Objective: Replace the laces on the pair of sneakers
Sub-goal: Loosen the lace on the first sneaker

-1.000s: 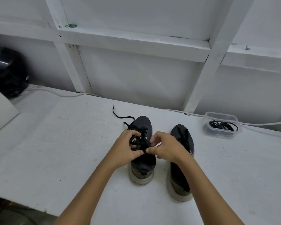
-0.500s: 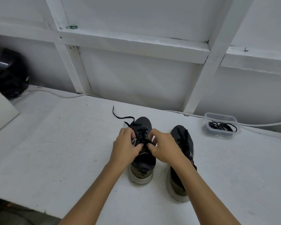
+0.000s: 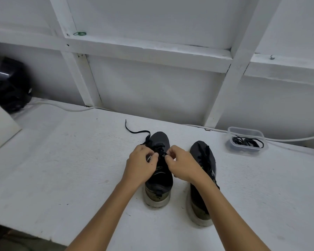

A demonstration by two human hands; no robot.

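Both hands meet over the lacing of the left sneaker [image 3: 159,171]: our left hand [image 3: 140,165] curls its fingers at the eyelet row from nine o'clock, and our right hand [image 3: 182,164] pinches what looks like a strand of the black lace [image 3: 137,132] from three o'clock, though the pinch itself is too small for us to be sure. We judge the two hands face each other this way so that one steadies the upper while the other works the strand through an eyelet. The loose end of that lace trails off the toe toward eleven o'clock across the white desk [image 3: 62,169], where it lies out of the way.

At three o'clock of the first shoe stands the right sneaker [image 3: 203,178], heel toward us like its mate and with its lacing untouched. Farther toward two o'clock, a clear plastic tub [image 3: 246,141] holds a tangle of black laces [image 3: 246,142], near enough to reach without shifting the shoes.
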